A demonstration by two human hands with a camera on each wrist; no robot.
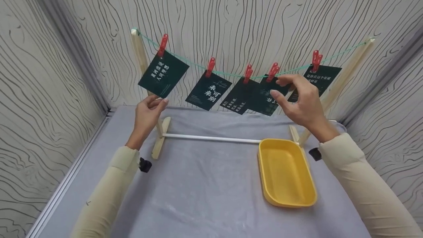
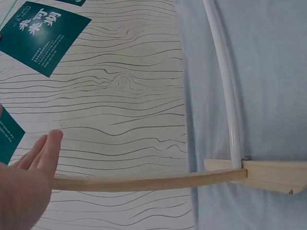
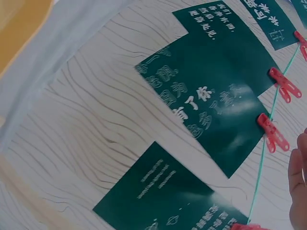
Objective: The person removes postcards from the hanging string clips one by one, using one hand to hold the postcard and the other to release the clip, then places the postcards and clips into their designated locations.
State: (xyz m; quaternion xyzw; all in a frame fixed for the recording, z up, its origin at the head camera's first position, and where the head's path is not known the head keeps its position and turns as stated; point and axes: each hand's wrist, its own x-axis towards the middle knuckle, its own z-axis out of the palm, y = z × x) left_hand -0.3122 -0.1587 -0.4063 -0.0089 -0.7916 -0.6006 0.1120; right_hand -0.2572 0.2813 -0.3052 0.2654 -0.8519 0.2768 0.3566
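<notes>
Several dark green cards with white lettering hang from a green string by red clothespins. My left hand [image 1: 149, 110] pinches the lower corner of the leftmost card [image 1: 164, 74] between thumb and fingers; a clothespin [image 1: 163, 45] grips that card's top. In the left wrist view, part of this card [image 2: 8, 136] shows beside the fingers. My right hand [image 1: 303, 100] is raised in front of the string, thumb and forefinger apart with nothing between them. Its forefinger is near a clothespin [image 1: 273, 72] on a card [image 1: 264, 99] that overlaps its neighbour. Behind the hand hangs the rightmost card [image 1: 325, 77].
Two wooden posts [image 1: 350, 69] hold up the string, and a white rod [image 1: 211, 138] joins their feet. A yellow tray [image 1: 262, 172] stands at the right on the grey cloth [image 1: 198, 185]. Wood-patterned walls close in the back and sides.
</notes>
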